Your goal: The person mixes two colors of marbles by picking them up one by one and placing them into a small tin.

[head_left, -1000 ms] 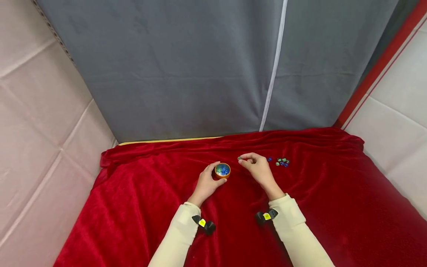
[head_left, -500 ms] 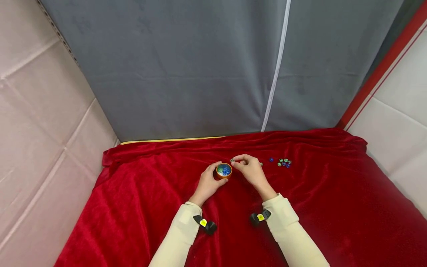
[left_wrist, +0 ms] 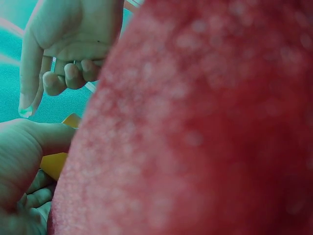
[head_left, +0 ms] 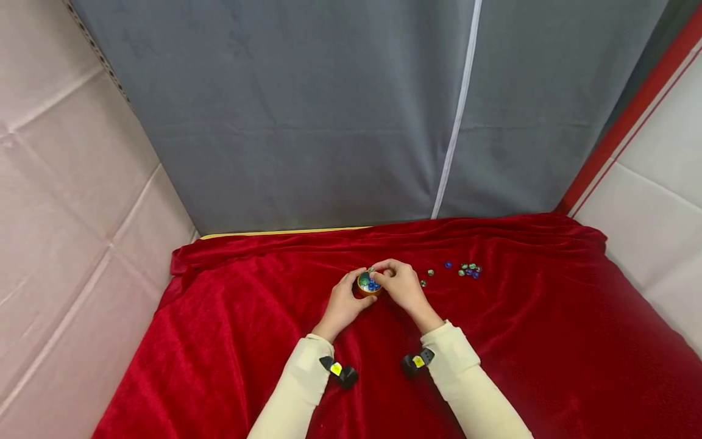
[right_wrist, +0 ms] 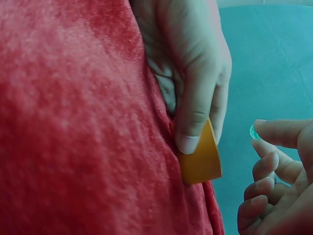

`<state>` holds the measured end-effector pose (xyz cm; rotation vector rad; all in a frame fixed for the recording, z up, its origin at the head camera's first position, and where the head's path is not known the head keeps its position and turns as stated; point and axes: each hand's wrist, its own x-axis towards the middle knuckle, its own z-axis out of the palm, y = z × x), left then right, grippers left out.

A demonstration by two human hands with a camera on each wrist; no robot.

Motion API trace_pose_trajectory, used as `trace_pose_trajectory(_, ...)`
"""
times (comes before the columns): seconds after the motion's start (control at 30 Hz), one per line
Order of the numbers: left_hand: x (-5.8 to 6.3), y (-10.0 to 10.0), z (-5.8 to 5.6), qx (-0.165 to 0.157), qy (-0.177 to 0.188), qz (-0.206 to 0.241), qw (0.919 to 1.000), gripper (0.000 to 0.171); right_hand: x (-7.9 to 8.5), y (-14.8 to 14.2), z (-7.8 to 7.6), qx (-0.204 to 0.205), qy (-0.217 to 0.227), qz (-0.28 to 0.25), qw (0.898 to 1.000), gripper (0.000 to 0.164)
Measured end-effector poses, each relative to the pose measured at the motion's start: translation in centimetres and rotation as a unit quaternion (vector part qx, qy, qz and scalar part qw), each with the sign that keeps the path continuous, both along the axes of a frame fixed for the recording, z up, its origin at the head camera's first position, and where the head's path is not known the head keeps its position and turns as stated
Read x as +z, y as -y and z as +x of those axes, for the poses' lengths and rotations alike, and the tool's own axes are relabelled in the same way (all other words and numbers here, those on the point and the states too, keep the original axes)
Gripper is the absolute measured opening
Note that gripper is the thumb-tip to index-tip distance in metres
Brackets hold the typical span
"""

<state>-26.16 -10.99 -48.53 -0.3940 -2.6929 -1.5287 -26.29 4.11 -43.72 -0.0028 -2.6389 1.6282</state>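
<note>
My left hand (head_left: 341, 305) holds a small, round orange-yellow cup (right_wrist: 201, 164) on the red cloth, thumb on the near side and fingers round the far side. Blue and green glass marbles (head_left: 374, 285) lie in it. Over the cup's right side, my right hand (head_left: 403, 288) pinches a green glass marble (right_wrist: 254, 132) between thumb and forefinger. Its other fingers are curled in, as the left wrist view shows. That marble (left_wrist: 26, 112) is just above the cup in the head view.
Two loose green marbles (head_left: 430, 272) lie on the red cloth (head_left: 263, 341) to the right of my right hand. Further right are a single blue marble (head_left: 448, 265) and a cluster of several green and blue marbles (head_left: 469, 270). A grey curtain (head_left: 307, 122) hangs behind.
My right hand has moved left with the green marble, from beside the cup to over it, uncovering loose marbles on the cloth. My left hand keeps its hold on the cup.
</note>
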Motion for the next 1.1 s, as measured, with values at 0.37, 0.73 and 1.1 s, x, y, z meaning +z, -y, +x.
trace_pose_trajectory(0.37, 0.2, 0.0, 0.1, 0.0, 0.013, 0.0, 0.9999, 0.063, -0.9, 0.5, 0.0, 0.002, 0.014, 0.003, 1.0, 0.018)
trace_pose_trajectory(0.73, 0.0, 0.0, 0.1, 0.002, 0.008, 0.001, 1.0, 0.063, -1.5, 0.6, -0.2, 0.004, 0.021, 0.006, 1.0, 0.017)
trace_pose_trajectory(1.1, -0.1, 0.0, 0.1, 0.004, 0.01, 0.004, 0.9999, 0.064, -1.6, 0.2, -0.1, -0.005, 0.008, 0.013, 1.0, 0.021)
